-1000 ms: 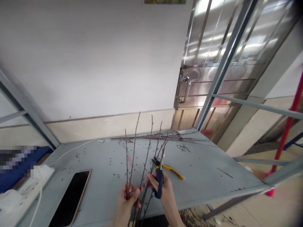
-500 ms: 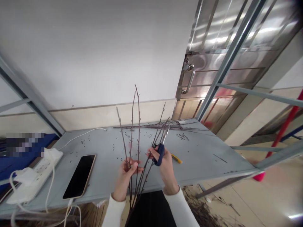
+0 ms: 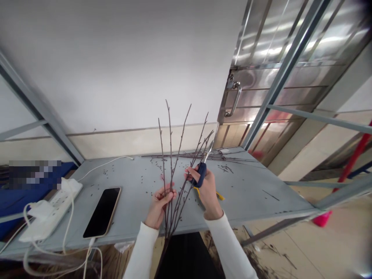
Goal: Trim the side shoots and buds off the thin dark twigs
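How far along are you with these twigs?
Looks done: small dark bits lie scattered over the grey table, with clippings on the floor. In hand: the left hand grips a bunch of twigs; the right hand holds blue-handled scissors. Left: more twigs lie across the table's far end.

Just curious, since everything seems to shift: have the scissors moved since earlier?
Yes: the scissors have risen, now closer to the table's far edge.
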`<move>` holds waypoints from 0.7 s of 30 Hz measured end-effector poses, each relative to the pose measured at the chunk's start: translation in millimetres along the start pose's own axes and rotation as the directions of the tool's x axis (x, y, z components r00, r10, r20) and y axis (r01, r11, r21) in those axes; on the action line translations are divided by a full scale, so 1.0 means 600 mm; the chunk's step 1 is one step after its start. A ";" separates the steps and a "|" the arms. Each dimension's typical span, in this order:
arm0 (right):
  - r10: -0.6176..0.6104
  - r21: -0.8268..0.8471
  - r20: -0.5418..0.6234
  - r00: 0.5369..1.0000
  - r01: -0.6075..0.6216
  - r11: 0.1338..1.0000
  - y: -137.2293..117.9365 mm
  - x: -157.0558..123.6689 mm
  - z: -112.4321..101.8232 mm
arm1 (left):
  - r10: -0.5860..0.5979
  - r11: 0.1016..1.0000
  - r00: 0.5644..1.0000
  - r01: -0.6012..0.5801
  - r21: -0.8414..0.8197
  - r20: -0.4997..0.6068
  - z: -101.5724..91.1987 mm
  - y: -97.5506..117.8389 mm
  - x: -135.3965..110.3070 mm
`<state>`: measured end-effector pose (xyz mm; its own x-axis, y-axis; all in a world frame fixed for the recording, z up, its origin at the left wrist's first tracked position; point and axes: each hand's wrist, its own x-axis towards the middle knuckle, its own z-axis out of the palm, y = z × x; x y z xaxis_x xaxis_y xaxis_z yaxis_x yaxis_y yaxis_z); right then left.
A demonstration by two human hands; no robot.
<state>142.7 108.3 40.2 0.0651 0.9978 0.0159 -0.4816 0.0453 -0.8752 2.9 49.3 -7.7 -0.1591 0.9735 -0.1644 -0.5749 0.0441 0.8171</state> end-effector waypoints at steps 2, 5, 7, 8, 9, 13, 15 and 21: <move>0.001 0.021 -0.008 1.000 0.000 1.000 0.003 0.002 -0.005 | -0.016 0.999 0.999 0.015 -0.028 -0.032 0.004 -0.007 0.002; 0.002 0.045 -0.028 1.000 -0.001 0.999 0.008 0.002 -0.010 | -0.021 0.999 0.999 0.019 -0.040 -0.047 0.011 -0.011 0.003; 0.004 0.049 -0.035 0.999 -0.003 0.999 0.010 0.003 -0.013 | -0.022 0.999 0.999 0.020 -0.041 -0.050 0.014 -0.010 0.003; 0.007 0.050 -0.038 0.999 -0.005 0.999 0.010 0.004 -0.014 | -0.019 0.999 0.999 0.017 -0.041 -0.049 0.015 -0.009 0.003; 0.007 0.053 -0.043 0.999 -0.005 0.999 0.011 0.004 -0.016 | -0.016 0.999 0.999 0.014 -0.041 -0.048 0.015 -0.009 0.002; 0.002 0.062 -0.063 0.998 0.002 0.998 0.015 0.008 -0.021 | -0.004 0.999 1.000 0.002 -0.047 -0.027 0.013 -0.008 0.002; -0.007 0.053 -0.064 0.998 0.010 0.999 0.019 0.009 -0.023 | -0.003 0.999 1.000 0.003 -0.043 -0.018 0.013 -0.009 0.001; -0.055 -0.052 0.008 0.998 0.056 0.997 0.021 0.002 -0.033 | -0.014 1.000 0.999 0.014 -0.008 -0.040 0.021 -0.008 -0.014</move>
<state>153.7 109.1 19.5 0.0847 0.9941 0.0683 -0.4313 0.0984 -0.8968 17.0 43.7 -3.1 -0.1828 0.9630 -0.1981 -0.5831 0.0560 0.8104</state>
